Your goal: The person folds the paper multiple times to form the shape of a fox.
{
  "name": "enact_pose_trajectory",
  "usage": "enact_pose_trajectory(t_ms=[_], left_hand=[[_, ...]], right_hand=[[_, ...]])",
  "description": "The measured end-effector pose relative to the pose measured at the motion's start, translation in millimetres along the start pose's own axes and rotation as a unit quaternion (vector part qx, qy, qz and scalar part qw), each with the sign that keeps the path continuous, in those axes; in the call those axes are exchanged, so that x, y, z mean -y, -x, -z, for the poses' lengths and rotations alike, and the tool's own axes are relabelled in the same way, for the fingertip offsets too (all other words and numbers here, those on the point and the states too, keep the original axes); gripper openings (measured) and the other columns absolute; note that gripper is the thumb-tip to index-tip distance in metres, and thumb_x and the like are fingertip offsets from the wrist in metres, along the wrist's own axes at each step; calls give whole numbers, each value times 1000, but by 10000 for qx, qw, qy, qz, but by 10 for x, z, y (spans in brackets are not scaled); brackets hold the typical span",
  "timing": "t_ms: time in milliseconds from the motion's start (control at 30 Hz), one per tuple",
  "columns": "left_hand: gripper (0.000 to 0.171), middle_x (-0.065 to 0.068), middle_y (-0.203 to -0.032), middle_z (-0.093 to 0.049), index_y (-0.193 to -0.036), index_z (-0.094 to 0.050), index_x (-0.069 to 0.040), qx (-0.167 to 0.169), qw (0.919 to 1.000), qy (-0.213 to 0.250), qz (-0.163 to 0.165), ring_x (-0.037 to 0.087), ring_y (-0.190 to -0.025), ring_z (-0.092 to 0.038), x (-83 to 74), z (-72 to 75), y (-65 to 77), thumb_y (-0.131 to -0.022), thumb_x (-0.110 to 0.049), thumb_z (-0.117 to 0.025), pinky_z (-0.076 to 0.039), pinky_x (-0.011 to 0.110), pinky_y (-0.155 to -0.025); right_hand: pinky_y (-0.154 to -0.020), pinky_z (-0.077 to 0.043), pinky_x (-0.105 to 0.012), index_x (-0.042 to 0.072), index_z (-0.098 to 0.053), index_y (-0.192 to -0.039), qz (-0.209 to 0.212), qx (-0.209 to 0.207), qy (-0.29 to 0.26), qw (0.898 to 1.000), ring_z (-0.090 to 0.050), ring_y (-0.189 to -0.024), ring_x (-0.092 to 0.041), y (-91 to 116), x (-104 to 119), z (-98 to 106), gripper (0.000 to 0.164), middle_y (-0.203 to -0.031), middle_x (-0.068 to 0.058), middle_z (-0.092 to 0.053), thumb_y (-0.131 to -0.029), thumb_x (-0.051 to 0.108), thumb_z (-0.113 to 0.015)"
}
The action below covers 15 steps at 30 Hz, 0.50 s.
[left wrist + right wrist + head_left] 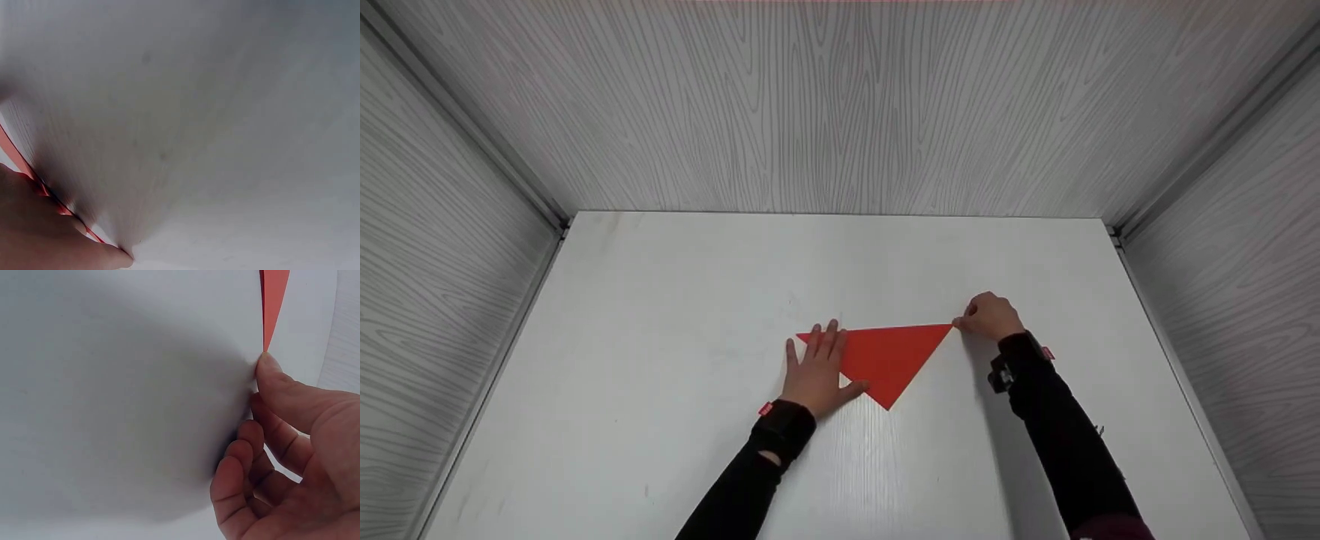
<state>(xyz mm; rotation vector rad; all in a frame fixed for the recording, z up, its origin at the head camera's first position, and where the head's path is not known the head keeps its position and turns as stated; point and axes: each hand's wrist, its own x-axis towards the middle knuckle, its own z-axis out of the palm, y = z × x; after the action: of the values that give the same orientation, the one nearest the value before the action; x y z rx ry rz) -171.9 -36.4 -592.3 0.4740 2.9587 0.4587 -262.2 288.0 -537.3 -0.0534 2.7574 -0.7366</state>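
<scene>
A sheet of red paper [894,357], folded into a triangle, lies on the white table with its long edge toward the back and one corner toward the front. My left hand [816,377] rests with spread fingers on its left part, the thumb at the lower left edge. In the left wrist view only a strip of the red paper [17,154] shows beside my left hand [48,233]. My right hand [991,316] pinches the paper's right corner. The right wrist view shows my right hand's [298,433] thumb at the narrow tip of the paper [274,304], other fingers curled.
The white tabletop [660,300] spreads around the paper on all sides. Grey wood-grain panels stand at the back [840,112], the left [435,225] and the right [1237,210] of the table. Dark straps with small cameras [1003,373] sit on the wrists.
</scene>
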Motion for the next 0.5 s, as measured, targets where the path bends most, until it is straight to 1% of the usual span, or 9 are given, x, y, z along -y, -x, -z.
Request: enact_pose_trajectory(t_ms=[100,167,267,367,433,500], left_hand=[[103,11,-171,-22,-165,-27,-11,-8,10000,32,-16,36,-156,-18,2,-4,1,-87,-62,-73,-9,70,-120],[103,11,-171,-22,-165,-27,-11,-2,10000,48,-27,36,-157,-18,3,-5,3,-87,-61,-73,-9,70,-120],[103,11,-171,-22,-165,-27,-11,8,10000,34,-19,36,-157,-18,2,7,10,-87,-61,-72,-9,70,-120],[102,11,-171,-23,-164,-28,-10,-1,10000,-30,2,36,-157,-19,-4,29,19,-88,-62,-72,-10,70,-120],[102,12,-170,-23,-164,-29,-10,-1,10000,-4,-7,36,-156,-19,-14,47,21,-87,-61,-73,-11,71,-119],[102,13,-170,-24,-164,-29,-9,35,10000,57,-27,37,-156,-19,-25,62,19,-87,-60,-73,-10,71,-119]], right_hand=[[-66,-43,-33,-7,-70,-94,13,-88,-98,9999,-55,-73,-23,-2,-63,2,21,-86,-15,-67,-94,13,-67],[-70,-45,-36,-9,-69,-98,36,-169,-183,9997,-57,-77,-26,6,-101,1,19,-91,-19,-68,-94,8,-62],[-76,-49,-42,-11,-68,-104,86,-414,-271,9987,-61,-84,-32,32,-101,-19,23,-99,-24,-69,-95,4,-53],[-82,-52,-48,-11,-67,-109,295,-805,-175,9962,-64,-91,-36,65,13,-79,23,-104,-26,-68,-100,4,-53],[-83,-53,-49,-9,-68,-110,554,-1072,28,9927,-64,-93,-37,77,134,-147,21,-103,-25,-67,-102,6,-57],[-84,-54,-48,-7,-69,-111,918,-1182,256,9884,-64,-95,-36,96,274,-225,18,-104,-22,-67,-101,7,-62]])
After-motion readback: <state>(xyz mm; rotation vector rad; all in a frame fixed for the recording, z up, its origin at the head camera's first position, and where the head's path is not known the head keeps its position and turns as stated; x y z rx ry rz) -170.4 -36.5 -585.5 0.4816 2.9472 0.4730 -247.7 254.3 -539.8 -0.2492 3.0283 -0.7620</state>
